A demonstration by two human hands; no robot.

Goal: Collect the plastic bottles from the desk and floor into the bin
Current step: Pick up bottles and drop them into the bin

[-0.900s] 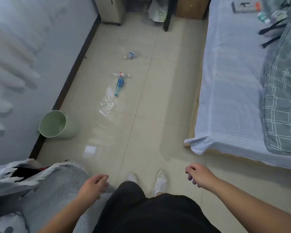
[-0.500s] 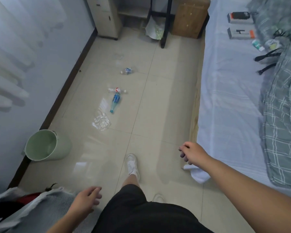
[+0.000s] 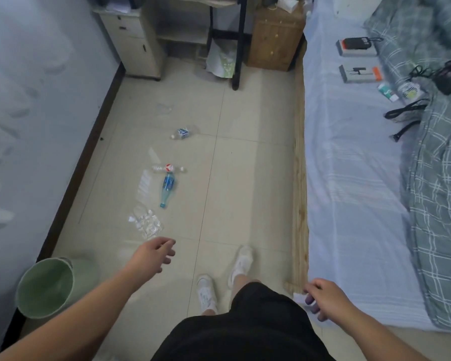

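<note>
1. Head view: left hand (image 3: 155, 255) empty, fingers loose and apart, near crushed clear bottle (image 3: 146, 222) on floor (image 3: 245, 178).
2. Right hand (image 3: 323, 299) empty, fingers loosely curled, beside bed (image 3: 349, 178).
3. Blue bottle (image 3: 168, 187) lies beyond on the floor; green bin (image 3: 47, 287) at left wall.

Left hand (image 3: 154, 256) is hovering over the beige tiled floor (image 3: 245, 178), fingers (image 3: 164, 242) loosely curled, holding nothing. Crushed clear plastic bottle (image 3: 146, 224) is lying just beyond those fingertips. Farther out past them, a green-tinted plastic bottle with a blue label (image 3: 168, 188), then a clear bottle with a red-and-white label (image 3: 168, 168), then a small clear bottle with a blue-and-white label (image 3: 182, 133), farthest. Pale green round plastic bin (image 3: 47, 287) is standing well left of the fingers, by the wall. Right hand (image 3: 323, 298) is hanging, fingers loosely curled, over the pale blue bedsheet (image 3: 349, 178) corner; contact unclear.
</note>
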